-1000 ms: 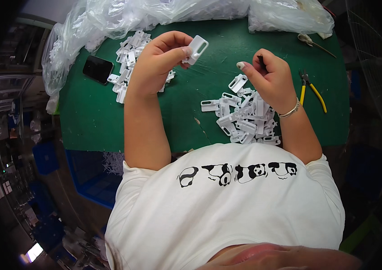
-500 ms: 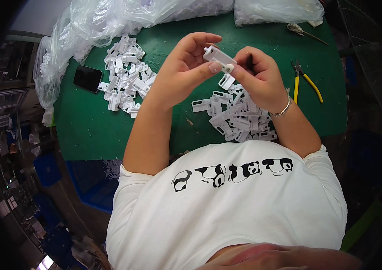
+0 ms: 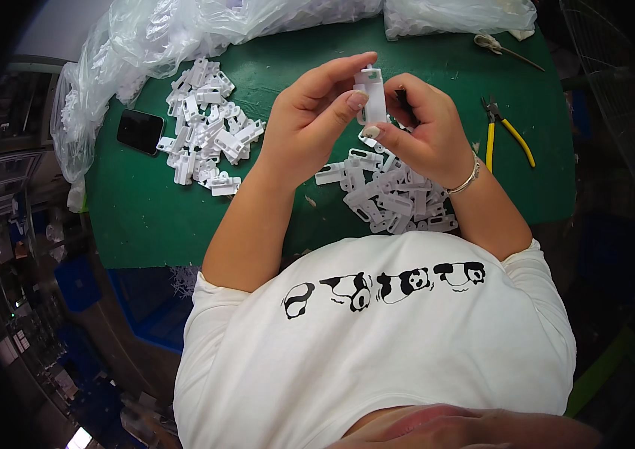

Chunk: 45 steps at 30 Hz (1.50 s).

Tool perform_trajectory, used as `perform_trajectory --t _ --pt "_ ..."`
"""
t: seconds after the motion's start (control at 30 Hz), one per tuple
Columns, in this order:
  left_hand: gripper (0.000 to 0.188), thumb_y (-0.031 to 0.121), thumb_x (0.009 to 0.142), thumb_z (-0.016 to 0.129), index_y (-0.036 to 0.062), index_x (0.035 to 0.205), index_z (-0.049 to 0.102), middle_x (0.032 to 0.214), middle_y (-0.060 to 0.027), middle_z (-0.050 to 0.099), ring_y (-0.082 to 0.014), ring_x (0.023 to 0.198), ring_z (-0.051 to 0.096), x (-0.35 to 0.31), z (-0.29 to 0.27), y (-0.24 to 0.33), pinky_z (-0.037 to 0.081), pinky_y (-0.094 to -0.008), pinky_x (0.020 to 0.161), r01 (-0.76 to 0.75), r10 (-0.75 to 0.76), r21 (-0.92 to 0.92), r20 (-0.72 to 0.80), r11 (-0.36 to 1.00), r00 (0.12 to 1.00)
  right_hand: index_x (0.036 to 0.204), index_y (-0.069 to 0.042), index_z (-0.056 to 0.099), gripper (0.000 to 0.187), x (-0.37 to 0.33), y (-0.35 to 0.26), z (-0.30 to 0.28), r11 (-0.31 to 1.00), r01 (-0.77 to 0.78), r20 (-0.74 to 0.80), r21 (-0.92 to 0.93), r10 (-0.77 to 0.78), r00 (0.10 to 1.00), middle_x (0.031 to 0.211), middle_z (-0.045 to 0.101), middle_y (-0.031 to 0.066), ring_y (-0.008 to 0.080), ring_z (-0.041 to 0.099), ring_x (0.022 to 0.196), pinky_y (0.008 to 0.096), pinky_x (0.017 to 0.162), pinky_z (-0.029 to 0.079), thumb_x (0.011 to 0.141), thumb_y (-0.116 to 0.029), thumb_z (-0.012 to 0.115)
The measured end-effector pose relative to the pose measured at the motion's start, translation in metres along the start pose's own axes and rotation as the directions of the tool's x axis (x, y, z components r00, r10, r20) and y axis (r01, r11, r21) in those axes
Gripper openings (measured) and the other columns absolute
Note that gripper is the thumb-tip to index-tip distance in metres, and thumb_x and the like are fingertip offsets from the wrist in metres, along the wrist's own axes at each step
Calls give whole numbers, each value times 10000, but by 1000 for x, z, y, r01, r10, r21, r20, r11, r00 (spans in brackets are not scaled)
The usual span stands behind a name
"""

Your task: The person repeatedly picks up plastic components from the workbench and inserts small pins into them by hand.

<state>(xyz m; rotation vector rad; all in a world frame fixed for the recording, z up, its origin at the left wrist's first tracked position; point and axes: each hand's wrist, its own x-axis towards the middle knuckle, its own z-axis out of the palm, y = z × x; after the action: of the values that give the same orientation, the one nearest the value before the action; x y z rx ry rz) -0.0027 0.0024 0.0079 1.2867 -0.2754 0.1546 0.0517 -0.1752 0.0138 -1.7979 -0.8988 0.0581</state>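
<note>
A white plastic part (image 3: 372,97) with a slot and a raised edge stands roughly upright between my hands, above the green table. My left hand (image 3: 316,112) is closed on it, thumb on its near face and fingers behind. On the other side my right hand (image 3: 430,131) is curled around a slim black object (image 3: 405,103), most of which the fingers hide. The right thumb tip touches the lower end of the part. Just below my hands lies a pile of similar white parts (image 3: 392,191). A second pile of them (image 3: 209,123) lies to the left.
A black phone (image 3: 140,132) lies beside the left pile. Yellow-handled cutting pliers (image 3: 508,131) rest to the right of my right hand. Clear plastic bags of white parts (image 3: 243,30) line the table's far edge, near a thin stick tool with a pale wrapped end (image 3: 508,51).
Between my hands the white part has turned from a slanted position to nearly upright. Several parts lie slightly shifted in the left pile.
</note>
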Motion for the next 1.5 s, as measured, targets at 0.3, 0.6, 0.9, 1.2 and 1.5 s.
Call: perform_trajectory --t 0.3,0.6,0.9,1.2,1.5 --pt "370 65 942 540 -30 1299 519 1124 -77 604 -105 979 561 -1 -2 0 448 -239 857 5 -6 32 38 999 999 839 -12 551 439 0 -3 0 995 76 43 -68 -73 996 655 517 66 184 475 548 298 502 392 801 -418 716" --pt "348 87 960 522 -35 1285 528 1164 -69 604 -72 959 548 -2 0 -4 441 -212 840 -137 131 334 42 933 991 748 -36 517 443 -4 -2 4 955 160 85 -248 -143 986 630 519 74 246 502 553 344 509 405 810 -439 692" --pt "323 96 969 510 -16 1269 551 1122 -61 620 -72 924 558 -3 2 -4 451 -206 802 -145 146 373 26 916 989 728 -33 494 482 -3 -8 6 968 123 -47 -218 -137 990 607 499 92 258 510 546 356 497 405 785 -462 706" --pt "310 90 972 503 -15 1258 558 1123 -49 616 -69 938 554 -2 0 -4 448 -203 815 -127 128 437 26 890 991 762 -45 587 304 -1 -8 5 967 133 114 -217 -110 987 617 550 98 300 532 544 375 511 427 854 -326 659" --pt "257 126 840 636 55 1087 643 836 -109 652 -272 776 588 4 -2 -4 484 -365 721 -216 -12 748 286 628 958 700 -22 515 278 -1 0 -8 993 60 -63 -101 -67 996 557 462 51 155 405 484 274 457 338 857 -175 686"
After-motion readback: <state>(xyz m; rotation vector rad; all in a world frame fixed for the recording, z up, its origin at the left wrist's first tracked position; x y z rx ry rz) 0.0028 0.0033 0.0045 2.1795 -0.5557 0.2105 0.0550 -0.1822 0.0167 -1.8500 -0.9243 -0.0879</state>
